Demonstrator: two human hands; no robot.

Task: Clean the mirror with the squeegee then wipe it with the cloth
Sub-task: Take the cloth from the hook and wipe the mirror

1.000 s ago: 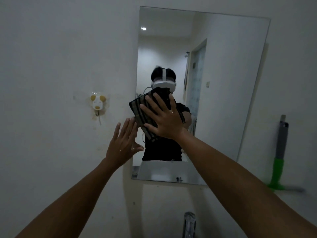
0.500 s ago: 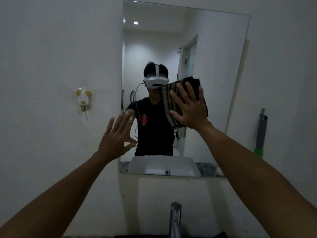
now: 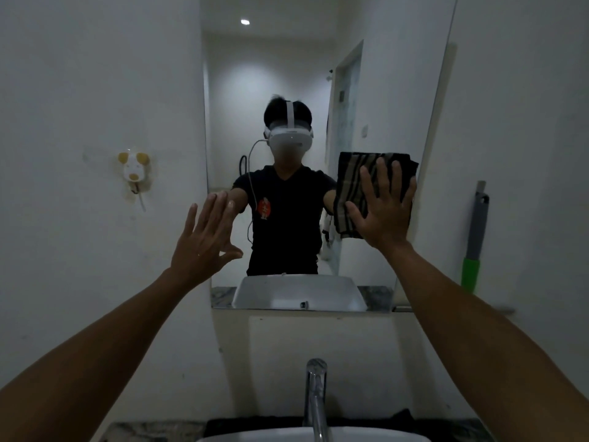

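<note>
A tall frameless mirror (image 3: 376, 90) hangs on the white wall above the basin. My right hand (image 3: 384, 208) presses a dark striped cloth (image 3: 353, 183) flat against the glass near the mirror's right edge, fingers spread over it. My left hand (image 3: 205, 240) is raised with fingers apart, holding nothing, its fingertips at the mirror's left edge. The squeegee (image 3: 475, 237), grey handle with a green lower part, leans upright against the wall to the right of the mirror; its blade is hidden behind my right forearm.
A chrome tap (image 3: 315, 397) rises over the white basin (image 3: 255, 437) at the bottom. A small dog-shaped wall hook (image 3: 134, 169) is stuck left of the mirror. A person's reflection fills the middle of the glass.
My right hand has slid the cloth across the glass from the left-centre to the right edge. The left hand has stayed by the mirror's left edge.
</note>
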